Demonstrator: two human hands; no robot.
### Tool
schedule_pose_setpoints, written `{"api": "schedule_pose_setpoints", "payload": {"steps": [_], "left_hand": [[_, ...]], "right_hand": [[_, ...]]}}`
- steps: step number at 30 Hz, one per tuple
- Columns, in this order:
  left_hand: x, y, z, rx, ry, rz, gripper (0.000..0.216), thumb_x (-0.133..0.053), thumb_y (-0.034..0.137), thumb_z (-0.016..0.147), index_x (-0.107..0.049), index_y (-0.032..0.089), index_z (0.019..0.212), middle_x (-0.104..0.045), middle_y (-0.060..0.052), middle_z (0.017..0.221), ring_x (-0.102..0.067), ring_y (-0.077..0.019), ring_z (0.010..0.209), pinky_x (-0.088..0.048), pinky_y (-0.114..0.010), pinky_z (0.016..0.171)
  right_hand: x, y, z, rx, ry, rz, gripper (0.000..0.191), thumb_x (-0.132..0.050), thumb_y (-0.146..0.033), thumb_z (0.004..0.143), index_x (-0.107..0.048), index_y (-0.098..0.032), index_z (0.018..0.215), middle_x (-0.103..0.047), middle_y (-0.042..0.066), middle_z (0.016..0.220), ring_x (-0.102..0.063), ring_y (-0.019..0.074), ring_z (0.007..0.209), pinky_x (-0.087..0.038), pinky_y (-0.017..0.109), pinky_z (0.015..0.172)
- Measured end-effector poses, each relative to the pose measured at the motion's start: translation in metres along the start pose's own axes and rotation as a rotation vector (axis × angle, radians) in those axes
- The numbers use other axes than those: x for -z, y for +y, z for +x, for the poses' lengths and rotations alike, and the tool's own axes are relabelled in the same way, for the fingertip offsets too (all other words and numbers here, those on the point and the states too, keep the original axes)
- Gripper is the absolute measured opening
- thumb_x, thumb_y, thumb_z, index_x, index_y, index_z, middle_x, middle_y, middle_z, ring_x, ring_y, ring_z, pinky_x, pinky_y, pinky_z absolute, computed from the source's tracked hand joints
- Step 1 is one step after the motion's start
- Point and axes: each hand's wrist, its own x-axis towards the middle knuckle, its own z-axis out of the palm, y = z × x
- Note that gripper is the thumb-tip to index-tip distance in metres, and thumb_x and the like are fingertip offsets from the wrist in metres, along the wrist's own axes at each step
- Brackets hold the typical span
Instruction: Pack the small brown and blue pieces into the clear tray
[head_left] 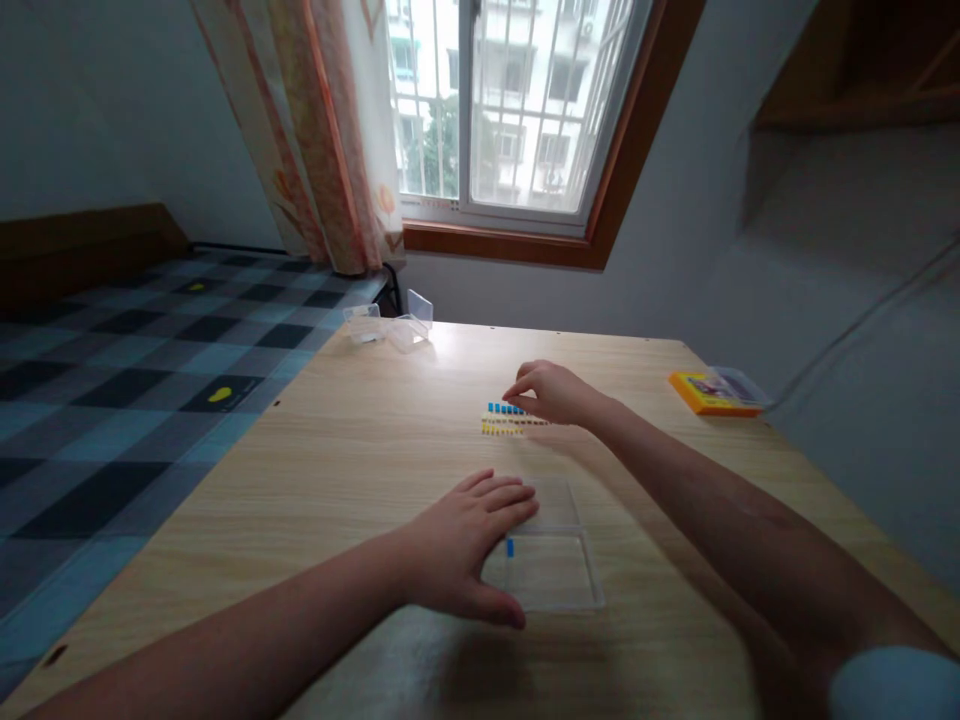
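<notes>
My left hand [469,545] lies flat on the wooden table [360,470], fingers together and stretched out, thumb against the near left edge of a clear shallow plastic tray [555,575]. A small blue piece [510,547] sits in the tray's left side. Farther out, my right hand [551,392] hovers with fingers curled down over a row of small blue pieces [504,409] and a row of yellow pieces [504,427]. Whether the fingertips pinch a piece is hidden.
Clear plastic boxes with open lids [390,325] stand at the table's far left corner. An orange box [709,392] lies at the right edge. A bed with a checked cover [127,390] adjoins the table on the left. Window and curtain are behind.
</notes>
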Motion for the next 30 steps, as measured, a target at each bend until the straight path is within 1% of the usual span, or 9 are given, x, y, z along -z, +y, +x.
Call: {"api": "schedule_pose_setpoints", "payload": {"steps": [3, 9, 15, 21, 25, 28, 30], "left_hand": [[-0.001, -0.001, -0.001, -0.002, 0.013, -0.001, 0.103, -0.073, 0.076, 0.076, -0.044, 0.02, 0.157, -0.045, -0.016, 0.162, -0.041, -0.0396, 0.15, -0.018, -0.059, 0.128], [-0.003, -0.003, -0.001, -0.01, 0.016, -0.019, 0.102, -0.074, 0.074, 0.076, -0.043, 0.022, 0.158, -0.045, -0.015, 0.162, -0.041, -0.0384, 0.15, -0.016, -0.057, 0.129], [-0.003, -0.003, -0.002, -0.008, 0.019, -0.01, 0.103, -0.074, 0.075, 0.076, -0.044, 0.02, 0.158, -0.045, -0.015, 0.162, -0.042, -0.0376, 0.15, -0.016, -0.056, 0.129], [-0.003, -0.003, -0.002, -0.019, 0.025, -0.012, 0.102, -0.073, 0.075, 0.077, -0.043, 0.022, 0.158, -0.046, -0.014, 0.162, -0.042, -0.0378, 0.149, -0.015, -0.056, 0.13], [-0.004, -0.003, -0.002, -0.019, 0.025, -0.014, 0.102, -0.072, 0.077, 0.077, -0.044, 0.022, 0.158, -0.046, -0.014, 0.162, -0.042, -0.0377, 0.15, -0.014, -0.056, 0.13], [-0.004, -0.003, -0.002, -0.015, 0.023, -0.012, 0.103, -0.072, 0.077, 0.077, -0.044, 0.022, 0.158, -0.045, -0.014, 0.162, -0.041, -0.0377, 0.15, -0.015, -0.056, 0.13], [-0.004, -0.003, -0.002, -0.016, 0.023, -0.01, 0.103, -0.071, 0.078, 0.077, -0.044, 0.021, 0.158, -0.045, -0.014, 0.162, -0.041, -0.0379, 0.15, -0.016, -0.056, 0.13]], "right_hand": [[-0.013, 0.006, 0.015, 0.021, -0.051, 0.004, 0.018, -0.069, -0.025, 0.097, -0.086, -0.021, 0.103, -0.075, 0.01, 0.094, -0.063, 0.0179, 0.087, -0.043, 0.029, 0.08], [-0.027, 0.011, 0.028, 0.042, -0.111, 0.012, 0.02, -0.067, -0.023, 0.097, -0.085, -0.022, 0.105, -0.074, 0.009, 0.098, -0.062, 0.0169, 0.087, -0.042, 0.026, 0.079], [-0.029, 0.013, 0.046, 0.003, -0.072, -0.029, 0.022, -0.065, -0.021, 0.097, -0.085, -0.018, 0.106, -0.075, 0.011, 0.101, -0.064, 0.0173, 0.089, -0.044, 0.027, 0.082], [-0.032, 0.011, 0.051, -0.061, -0.078, -0.072, 0.02, -0.075, -0.03, 0.088, -0.086, -0.022, 0.102, -0.077, 0.009, 0.101, -0.065, 0.0199, 0.091, -0.045, 0.028, 0.08], [-0.035, 0.01, 0.051, -0.115, -0.09, -0.08, 0.019, -0.075, -0.031, 0.087, -0.086, -0.023, 0.101, -0.078, 0.008, 0.098, -0.066, 0.0189, 0.085, -0.045, 0.027, 0.074], [-0.03, 0.006, 0.054, -0.132, -0.075, -0.072, 0.018, -0.076, -0.029, 0.087, -0.086, -0.021, 0.099, -0.079, 0.007, 0.095, -0.066, 0.0183, 0.081, -0.045, 0.028, 0.072], [-0.02, 0.001, 0.053, -0.13, -0.043, -0.06, 0.016, -0.076, -0.027, 0.087, -0.086, -0.02, 0.098, -0.078, 0.007, 0.095, -0.066, 0.0184, 0.082, -0.045, 0.028, 0.073]]}}
